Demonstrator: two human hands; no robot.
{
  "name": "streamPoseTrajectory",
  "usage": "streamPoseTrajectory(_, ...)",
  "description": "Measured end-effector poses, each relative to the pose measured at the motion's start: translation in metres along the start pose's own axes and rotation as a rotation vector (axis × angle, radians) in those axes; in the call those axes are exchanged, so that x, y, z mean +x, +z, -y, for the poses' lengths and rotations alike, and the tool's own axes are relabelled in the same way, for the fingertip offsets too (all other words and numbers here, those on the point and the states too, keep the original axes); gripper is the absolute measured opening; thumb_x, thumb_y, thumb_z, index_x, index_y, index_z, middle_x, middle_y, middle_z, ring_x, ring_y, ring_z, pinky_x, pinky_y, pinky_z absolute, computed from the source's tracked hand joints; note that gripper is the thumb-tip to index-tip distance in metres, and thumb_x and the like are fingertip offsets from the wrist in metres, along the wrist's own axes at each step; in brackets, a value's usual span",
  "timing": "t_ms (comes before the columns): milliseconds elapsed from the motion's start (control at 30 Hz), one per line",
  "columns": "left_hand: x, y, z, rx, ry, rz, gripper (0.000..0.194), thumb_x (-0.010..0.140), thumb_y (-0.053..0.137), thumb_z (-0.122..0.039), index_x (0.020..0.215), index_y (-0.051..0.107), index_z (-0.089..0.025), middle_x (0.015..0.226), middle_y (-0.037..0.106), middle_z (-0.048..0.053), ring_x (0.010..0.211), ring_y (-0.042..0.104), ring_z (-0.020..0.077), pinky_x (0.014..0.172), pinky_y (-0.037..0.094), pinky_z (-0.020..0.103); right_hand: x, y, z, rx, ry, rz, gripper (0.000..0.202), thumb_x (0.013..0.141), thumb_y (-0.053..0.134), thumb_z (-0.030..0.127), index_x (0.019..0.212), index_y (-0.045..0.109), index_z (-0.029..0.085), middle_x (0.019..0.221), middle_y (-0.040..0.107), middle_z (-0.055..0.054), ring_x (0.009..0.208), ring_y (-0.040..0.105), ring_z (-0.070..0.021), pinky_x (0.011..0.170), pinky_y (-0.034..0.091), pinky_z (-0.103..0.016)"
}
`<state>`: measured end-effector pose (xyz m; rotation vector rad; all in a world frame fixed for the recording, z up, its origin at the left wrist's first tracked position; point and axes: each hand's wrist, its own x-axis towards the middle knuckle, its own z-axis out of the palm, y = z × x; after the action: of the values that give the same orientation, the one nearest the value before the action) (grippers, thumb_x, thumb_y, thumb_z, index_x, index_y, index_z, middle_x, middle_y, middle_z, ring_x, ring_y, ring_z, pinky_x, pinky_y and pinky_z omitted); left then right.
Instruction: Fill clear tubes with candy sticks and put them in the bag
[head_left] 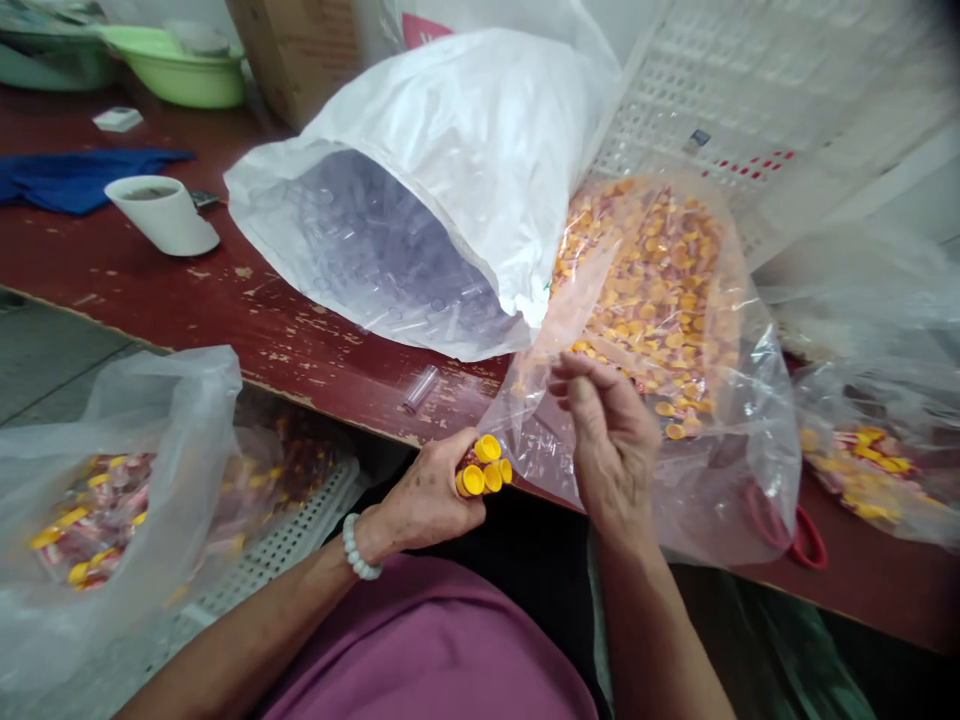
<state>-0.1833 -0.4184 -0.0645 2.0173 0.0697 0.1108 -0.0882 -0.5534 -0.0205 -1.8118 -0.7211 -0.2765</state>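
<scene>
My left hand (431, 495) is closed around a small bunch of clear tubes with yellow caps (487, 448), held upright at the table's front edge. My right hand (611, 440) is over the near side of a clear plastic bag (675, 490). Its fingers are loosely bent with the thumb apart, and I see nothing in them. Many loose yellow caps (652, 290) fill that bag. Left of it, a white sack (480, 130) lies with its mouth toward me, full of clear empty tubes (375, 250). One clear tube (421, 388) rests on the table before the sack.
The worn red table (247, 320) carries a white cup (161, 215), a blue cloth (82, 178), a green basin (180, 70) and red-handled scissors (808, 540). A white crate (750, 90) stands behind. Bags of yellow-capped tubes (97, 510) sit low left and right.
</scene>
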Motion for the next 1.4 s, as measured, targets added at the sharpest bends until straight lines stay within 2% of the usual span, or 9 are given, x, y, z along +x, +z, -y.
streamPoseTrajectory(67, -0.001, 0.003, -0.004, 0.038, -0.018, 0.079, 0.023, 0.055, 0.050, -0.004, 0.072, 0.047, -0.018, 0.064, 0.052, -0.003, 0.056, 0.044, 0.0100, 0.051, 0.030, 0.023, 0.003, 0.016, -0.004, -0.060, -0.046, -0.097, 0.030, 0.093, 0.044, 0.032, 0.122, 0.050, 0.026, 0.108, 0.057, -0.005, 0.096, 0.057, -0.0176, 0.087, 0.047, -0.038)
streamPoseTrajectory(200, -0.005, 0.009, -0.010, -0.009, -0.059, 0.138, 0.018, 0.054, 0.051, -0.005, 0.069, 0.050, -0.017, 0.064, 0.054, -0.001, 0.056, 0.045, 0.0111, 0.052, 0.031, 0.024, -0.002, 0.046, -0.012, -0.162, -0.138, 0.152, 0.043, 0.087, 0.054, 0.037, 0.127, 0.046, 0.024, 0.117, 0.052, -0.008, 0.105, 0.052, -0.0199, 0.092, 0.044, -0.038)
streamPoseTrajectory(367, -0.004, 0.002, -0.002, -0.435, -0.157, 0.085, 0.028, 0.053, 0.053, -0.003, 0.078, 0.052, -0.016, 0.069, 0.052, -0.003, 0.060, 0.044, 0.0089, 0.053, 0.033, 0.021, -0.003, 0.027, -0.016, -0.013, 0.103, 0.053, 0.035, 0.096, 0.032, 0.038, 0.125, 0.044, 0.025, 0.115, 0.053, -0.006, 0.096, 0.055, -0.0159, 0.088, 0.046, -0.035)
streamPoseTrajectory(567, -0.009, -0.008, 0.011, -0.813, -0.295, 0.103, 0.026, 0.051, 0.059, -0.004, 0.074, 0.056, -0.014, 0.063, 0.051, -0.004, 0.053, 0.039, 0.0063, 0.046, 0.029, 0.019, -0.026, 0.009, -0.007, -0.043, -0.162, 0.573, 0.082, 0.072, 0.058, 0.066, 0.137, 0.032, 0.024, 0.134, 0.042, -0.011, 0.123, 0.042, -0.0269, 0.103, 0.035, -0.045)
streamPoseTrajectory(700, -0.014, -0.007, 0.012, -1.003, -0.371, 0.086, 0.025, 0.050, 0.058, -0.004, 0.073, 0.062, -0.013, 0.061, 0.056, -0.001, 0.051, 0.044, 0.0081, 0.046, 0.034, 0.020, -0.048, 0.023, -0.010, -0.152, -0.257, 0.648, 0.114, 0.056, 0.075, 0.062, 0.144, 0.017, 0.020, 0.140, 0.037, -0.015, 0.129, 0.036, -0.0301, 0.106, 0.032, -0.047)
streamPoseTrajectory(900, -0.016, -0.011, 0.007, -1.293, -0.588, 0.033, 0.025, 0.046, 0.061, -0.004, 0.070, 0.065, -0.012, 0.066, 0.063, 0.001, 0.059, 0.054, 0.0109, 0.057, 0.043, 0.022, -0.053, 0.035, -0.019, -0.181, -0.251, 0.628, 0.100, 0.066, 0.074, 0.042, 0.144, 0.016, 0.019, 0.141, 0.039, -0.016, 0.126, 0.042, -0.0288, 0.100, 0.039, -0.045)
streamPoseTrajectory(1167, -0.016, -0.008, 0.012, -1.441, -0.587, -0.034, 0.026, 0.041, 0.059, -0.001, 0.064, 0.063, -0.012, 0.064, 0.063, 0.000, 0.057, 0.054, 0.0094, 0.057, 0.043, 0.021, -0.045, 0.055, -0.019, -0.199, -0.397, 0.575, 0.064, 0.058, 0.067, 0.027, 0.119, 0.049, 0.022, 0.107, 0.066, -0.010, 0.093, 0.064, -0.0276, 0.080, 0.050, -0.042)
streamPoseTrajectory(1300, -0.033, -0.040, 0.015, -1.323, -0.518, -0.148, 0.022, 0.042, 0.063, -0.003, 0.062, 0.062, -0.013, 0.064, 0.063, 0.001, 0.054, 0.056, 0.0110, 0.053, 0.045, 0.023, -0.039, 0.075, -0.014, -0.106, -0.407, 0.616, 0.077, 0.064, 0.073, 0.039, 0.132, 0.040, 0.026, 0.135, 0.048, -0.014, 0.115, 0.054, -0.0327, 0.086, 0.050, -0.047)
streamPoseTrajectory(1400, -0.063, -0.094, 0.023, -1.125, -0.387, -0.479, 0.014, 0.048, 0.068, -0.007, 0.055, 0.057, -0.012, 0.079, 0.068, 0.005, 0.060, 0.062, 0.0134, 0.063, 0.050, 0.028, -0.032, 0.068, -0.018, -0.007, -0.235, 0.565, 0.094, 0.065, 0.072, 0.051, 0.143, 0.026, 0.027, 0.141, 0.039, -0.015, 0.117, 0.053, -0.0329, 0.085, 0.051, -0.049)
